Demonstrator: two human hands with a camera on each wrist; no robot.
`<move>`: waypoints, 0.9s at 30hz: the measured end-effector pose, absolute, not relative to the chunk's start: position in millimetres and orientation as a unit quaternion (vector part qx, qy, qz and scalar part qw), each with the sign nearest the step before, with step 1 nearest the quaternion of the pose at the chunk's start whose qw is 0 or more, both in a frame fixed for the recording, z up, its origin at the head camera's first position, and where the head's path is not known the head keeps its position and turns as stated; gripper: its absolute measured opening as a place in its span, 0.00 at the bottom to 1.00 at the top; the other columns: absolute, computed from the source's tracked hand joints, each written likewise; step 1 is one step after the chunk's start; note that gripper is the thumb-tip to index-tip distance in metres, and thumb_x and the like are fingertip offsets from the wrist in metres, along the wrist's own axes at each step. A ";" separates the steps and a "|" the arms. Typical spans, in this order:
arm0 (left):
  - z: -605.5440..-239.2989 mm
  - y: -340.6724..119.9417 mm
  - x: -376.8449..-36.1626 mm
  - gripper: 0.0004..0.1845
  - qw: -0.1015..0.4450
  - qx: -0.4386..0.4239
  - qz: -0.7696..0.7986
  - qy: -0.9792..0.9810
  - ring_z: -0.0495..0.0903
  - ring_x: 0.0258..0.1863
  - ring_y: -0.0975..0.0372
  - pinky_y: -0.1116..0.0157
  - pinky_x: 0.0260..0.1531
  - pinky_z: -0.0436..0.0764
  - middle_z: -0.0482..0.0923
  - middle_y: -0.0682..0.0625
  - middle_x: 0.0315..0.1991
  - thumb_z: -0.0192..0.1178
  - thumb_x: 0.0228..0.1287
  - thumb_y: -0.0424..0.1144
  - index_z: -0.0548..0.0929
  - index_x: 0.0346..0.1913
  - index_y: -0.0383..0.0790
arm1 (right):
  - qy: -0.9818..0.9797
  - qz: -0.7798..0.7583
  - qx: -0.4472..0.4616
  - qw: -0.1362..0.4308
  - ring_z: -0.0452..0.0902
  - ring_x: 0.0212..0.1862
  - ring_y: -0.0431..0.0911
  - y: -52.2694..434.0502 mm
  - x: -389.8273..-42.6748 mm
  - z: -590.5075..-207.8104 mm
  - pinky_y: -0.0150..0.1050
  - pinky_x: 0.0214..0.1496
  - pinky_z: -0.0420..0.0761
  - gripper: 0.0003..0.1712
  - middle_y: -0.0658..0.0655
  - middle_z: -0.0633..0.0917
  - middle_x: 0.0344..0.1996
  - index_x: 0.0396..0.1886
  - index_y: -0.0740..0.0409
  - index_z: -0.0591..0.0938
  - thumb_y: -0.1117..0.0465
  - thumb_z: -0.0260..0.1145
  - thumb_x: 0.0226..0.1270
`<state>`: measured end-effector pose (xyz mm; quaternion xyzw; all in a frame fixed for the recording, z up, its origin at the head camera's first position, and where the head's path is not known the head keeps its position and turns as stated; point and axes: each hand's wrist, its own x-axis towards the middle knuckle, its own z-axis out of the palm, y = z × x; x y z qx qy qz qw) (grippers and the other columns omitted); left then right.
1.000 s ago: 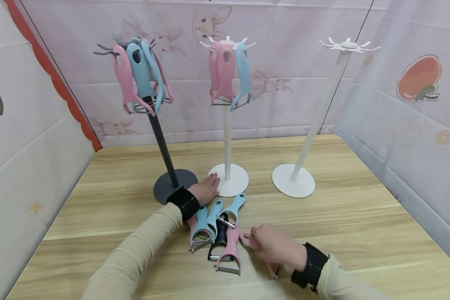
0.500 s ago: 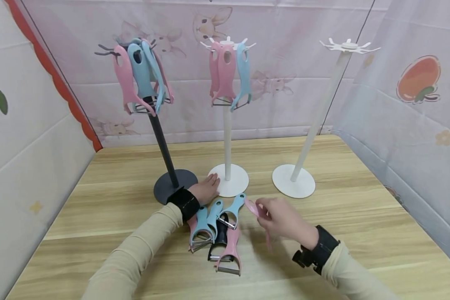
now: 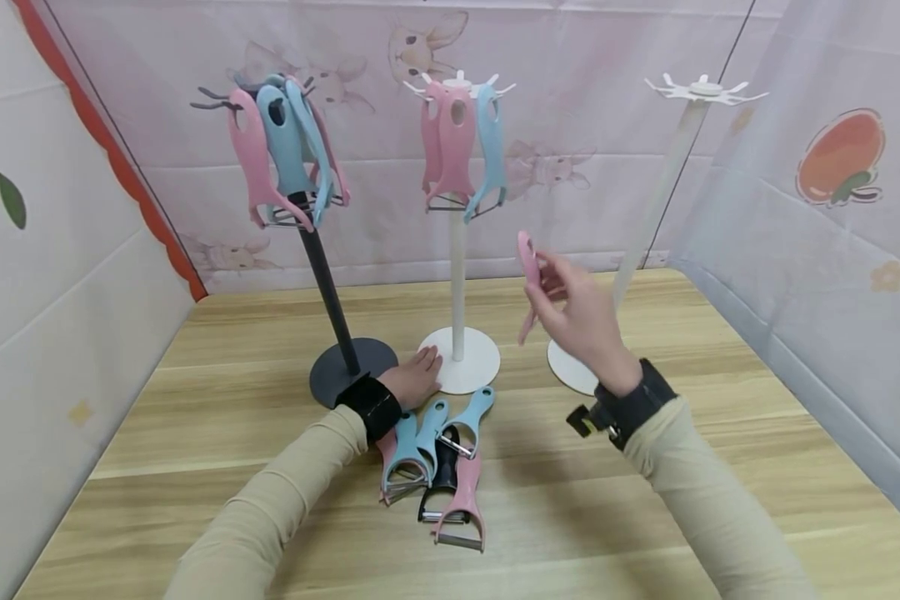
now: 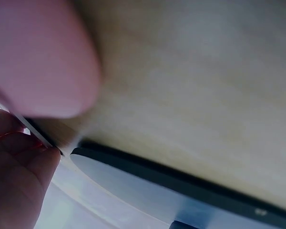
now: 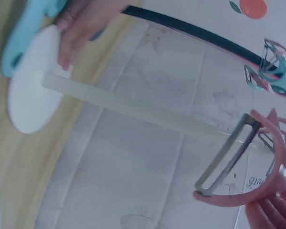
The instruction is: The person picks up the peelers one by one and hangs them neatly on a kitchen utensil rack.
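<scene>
My right hand (image 3: pixel 581 321) is raised above the table (image 3: pixel 682 450), fingers pinched round a pink peeler (image 3: pixel 528 279). It is a Y-shaped peeler with a slim pink handle, a hanging hole at its top end, and a forked head carrying a metal blade; in the right wrist view the blade and fork (image 5: pixel 238 162) show clearly, head pointing away from my fingers. I hold it upright in the air, between the middle stand (image 3: pixel 457 250) and the right stand (image 3: pixel 663 192), touching neither.

My left hand (image 3: pixel 412 377) lies flat and relaxed, fingers straight, resting on the edge of the middle stand's white base, with the black stand's base just beside it. It holds nothing.

There are three stands. The black stand (image 3: pixel 322 275) carries peelers on its hooks: I count two pink and two blue for certain, and a further one behind them I cannot make out. The middle white stand carries three: two pink, one blue. The right white stand carries none on the hooks I can see.

On the table, just below my left wrist, lies a pile of peelers (image 3: pixel 435 467), overlapping: three blue, one black, one pink on top in front, and a pink one mostly hidden under the blue ones.
</scene>
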<state>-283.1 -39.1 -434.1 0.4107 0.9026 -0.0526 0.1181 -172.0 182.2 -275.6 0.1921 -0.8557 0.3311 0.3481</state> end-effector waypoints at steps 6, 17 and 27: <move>-437.3 -36.9 -285.8 0.28 0.122 0.404 -0.062 0.904 0.44 0.69 0.51 0.61 0.65 0.52 0.44 0.37 0.70 0.37 0.73 0.44 0.52 0.69 0.30 | -0.819 0.351 0.169 0.421 0.81 0.33 0.53 175.8 -200.8 -237.5 0.40 0.32 0.81 0.20 0.67 0.83 0.35 0.52 0.74 0.73 0.71 0.60 0.59; -440.5 -34.3 -287.1 0.29 0.136 0.388 -0.066 0.909 0.43 0.69 0.52 0.61 0.65 0.51 0.43 0.38 0.70 0.38 0.73 0.45 0.52 0.69 0.31 | -0.806 0.342 0.130 0.466 0.81 0.36 0.48 164.5 -230.6 -192.8 0.36 0.35 0.80 0.19 0.62 0.83 0.39 0.53 0.69 0.75 0.67 0.58 0.63; -440.5 -36.2 -287.4 0.29 0.140 0.389 -0.059 0.909 0.43 0.69 0.52 0.61 0.65 0.51 0.43 0.37 0.70 0.37 0.73 0.45 0.51 0.69 0.31 | -0.834 0.345 0.107 0.416 0.80 0.42 0.46 156.7 -242.9 -170.2 0.31 0.45 0.77 0.19 0.59 0.82 0.44 0.56 0.62 0.75 0.62 0.55 0.67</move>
